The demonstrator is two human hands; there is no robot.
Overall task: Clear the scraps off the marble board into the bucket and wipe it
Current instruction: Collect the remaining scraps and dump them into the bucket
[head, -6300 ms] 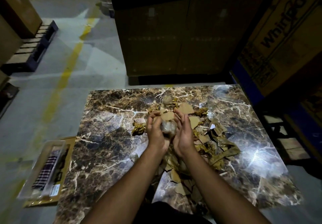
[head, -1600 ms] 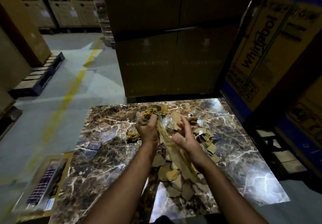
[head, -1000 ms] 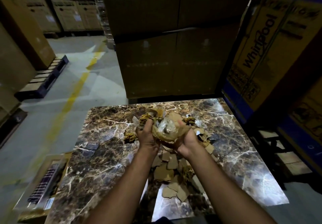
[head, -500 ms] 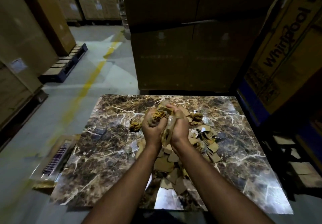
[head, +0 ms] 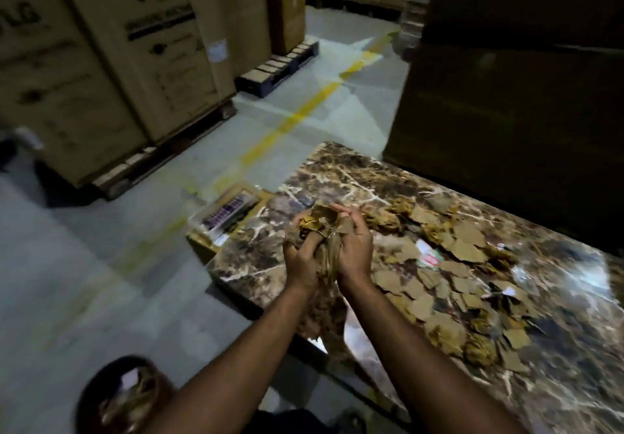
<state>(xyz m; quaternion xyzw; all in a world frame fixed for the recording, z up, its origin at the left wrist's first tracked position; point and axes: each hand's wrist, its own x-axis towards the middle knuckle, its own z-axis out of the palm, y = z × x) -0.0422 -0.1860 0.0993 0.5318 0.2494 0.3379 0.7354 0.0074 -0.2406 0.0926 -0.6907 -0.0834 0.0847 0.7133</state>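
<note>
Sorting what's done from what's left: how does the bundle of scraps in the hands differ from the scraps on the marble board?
The bundle is crumpled tight and lifted, gripped by the left hand and right hand; the loose scraps lie mostly flat, spread across the marble board. Both look like brown cardboard or paper.

Marble board (head: 337, 177): polished brown stone with white veins, glossy, reflecting light.
Scraps (head: 466, 248): matt torn cardboard and crumpled brown paper.
Bundle in hands (head: 320, 227): creased paper with thin, shiny film.
Bucket (head: 91, 396): dark, blurred; material unclear.
Floor (head: 101, 281): smooth grey concrete.
Boxes (head: 152, 45): matt cardboard.
</note>
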